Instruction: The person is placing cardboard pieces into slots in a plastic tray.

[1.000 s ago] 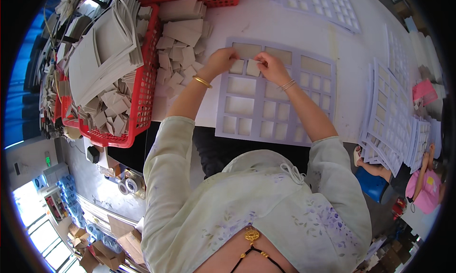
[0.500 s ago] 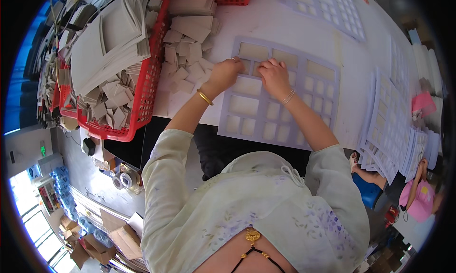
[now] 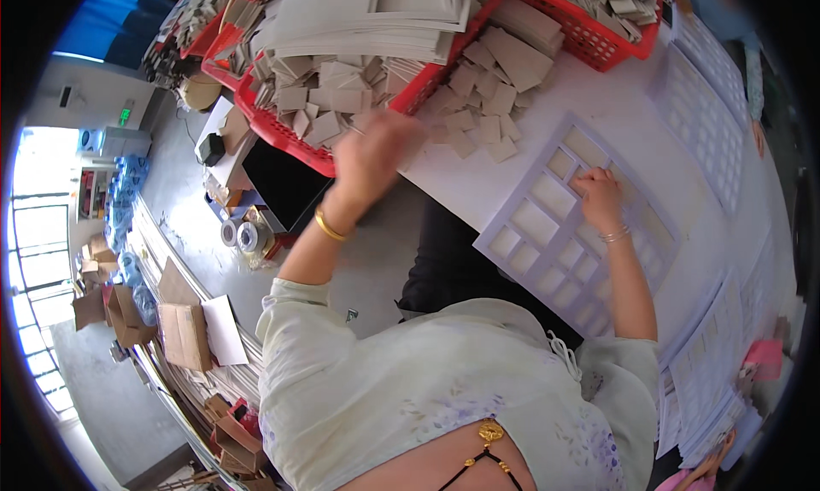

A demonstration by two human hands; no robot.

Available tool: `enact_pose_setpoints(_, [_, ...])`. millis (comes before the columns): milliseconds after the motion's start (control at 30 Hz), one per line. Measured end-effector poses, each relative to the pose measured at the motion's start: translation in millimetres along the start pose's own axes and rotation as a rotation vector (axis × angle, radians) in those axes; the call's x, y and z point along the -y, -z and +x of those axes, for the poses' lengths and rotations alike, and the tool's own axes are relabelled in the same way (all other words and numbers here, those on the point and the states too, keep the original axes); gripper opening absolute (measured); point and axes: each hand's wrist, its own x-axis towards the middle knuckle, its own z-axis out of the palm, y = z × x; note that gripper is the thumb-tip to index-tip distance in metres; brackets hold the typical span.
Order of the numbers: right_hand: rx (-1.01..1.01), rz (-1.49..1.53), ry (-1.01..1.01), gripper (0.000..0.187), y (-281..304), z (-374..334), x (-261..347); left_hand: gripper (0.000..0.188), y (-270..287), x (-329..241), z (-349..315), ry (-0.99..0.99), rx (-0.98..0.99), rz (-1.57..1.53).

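Note:
A pale lilac-white board with many rectangular cut-out windows (image 3: 557,237) lies on the white table in front of me. My right hand (image 3: 600,199) rests on its upper part, fingers curled down at a window; anything under the fingertips is hidden. My left hand (image 3: 376,154) is raised off the board, beside the near edge of a red plastic basket (image 3: 290,143). Motion smears its fingers, so whether it holds anything is unclear. Grey card pieces (image 3: 329,100) fill the basket, under a stack of larger grey sheets (image 3: 359,40). More loose card pieces (image 3: 491,94) lie on the table beside it.
Another red basket of card pieces (image 3: 598,43) stands at the far side. Similar windowed boards (image 3: 705,119) lie at the far right, and stacked ones (image 3: 705,354) at the near right. Another person's arm (image 3: 754,90) shows at the right. Tape rolls (image 3: 248,235) sit lower left.
My left hand has left the board and swung left to the basket. My right hand stays on the board. The whole view has turned leftward, so the board appears farther right and tilted.

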Motion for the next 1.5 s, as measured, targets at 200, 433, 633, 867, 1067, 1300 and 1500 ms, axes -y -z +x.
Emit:
enact_pose_setpoints(200, [-0.111, -0.022, 0.136, 0.029, 26.0, 28.5, 36.0, 0.030, 59.3, 113.8, -7.9, 0.448, 0.446, 0.399])
enact_pose_setpoints(433, [-0.457, 0.391, 0.592, 0.014, 81.8, 120.7, 204.8, 0.031, 55.9, 123.3, -10.7, 0.540, 0.535, 0.296])
enact_pose_setpoints(633, [-0.251, 0.405, 0.630, 0.017, 56.3, 176.4, 294.6, 0.021, 49.1, 126.3, -15.7, 0.516, 0.262, 0.107])
enact_pose_setpoints(867, [-0.023, 0.668, 0.397, 0.027, 34.4, 184.4, 319.3, 0.011, 51.6, 131.0, -27.4, 0.659, 0.036, -0.397])
enact_pose_setpoints(1067, [-0.108, 1.271, 0.298, 0.021, 33.6, 182.3, 299.9, 0.010, 48.7, 124.0, -25.8, 0.640, -0.265, -0.434])
enact_pose_setpoints(1300, [-0.286, 1.476, 0.095, 0.017, 40.3, 116.5, 186.3, 0.013, 40.1, 144.4, -34.5, 0.574, -0.273, -0.317])
enact_pose_setpoints(1500, [-0.602, 1.106, -0.356, 0.022, 39.1, -3.4, 7.4, 0.012, 24.7, 83.5, -13.1, 0.518, -0.432, -0.570])
